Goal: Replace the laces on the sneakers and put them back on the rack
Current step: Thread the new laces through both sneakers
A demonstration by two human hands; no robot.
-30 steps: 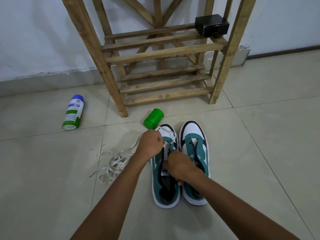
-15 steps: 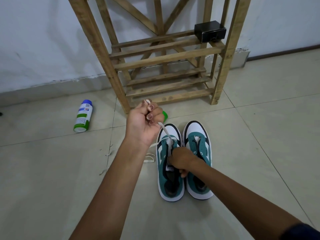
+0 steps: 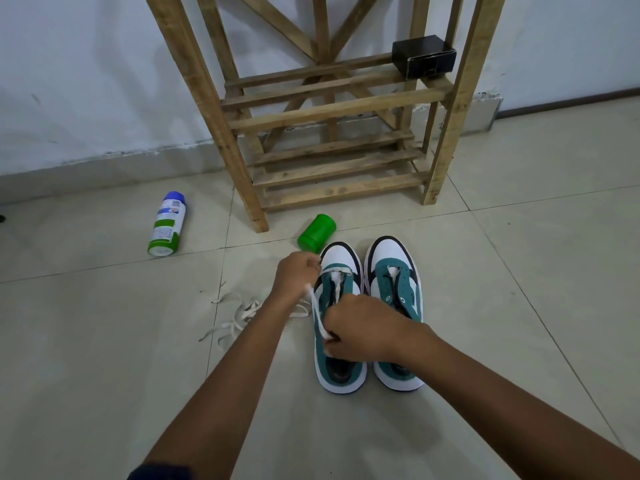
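Two teal and white sneakers stand side by side on the tiled floor, toes toward the wooden rack (image 3: 332,109). My left hand (image 3: 294,275) grips the white lace (image 3: 317,315) beside the toe end of the left sneaker (image 3: 341,375). That lace crosses the lowest eyelets and runs down to my right hand (image 3: 360,332), which pinches it over the left sneaker's tongue. The right sneaker (image 3: 394,275) shows bare eyelets with no lace. More loose white lace (image 3: 232,317) lies tangled on the floor to the left, partly hidden by my left forearm.
A green cylindrical container (image 3: 317,233) lies on its side just beyond the left sneaker's toe. A spray can (image 3: 167,224) with a blue cap lies farther left. A black box (image 3: 423,56) sits on the rack's upper shelf. A white wall stands behind.
My left hand, raised high with the lace half a second ago, has come back down beside the left sneaker's toe. My right hand now pinches the lace lower over the tongue.
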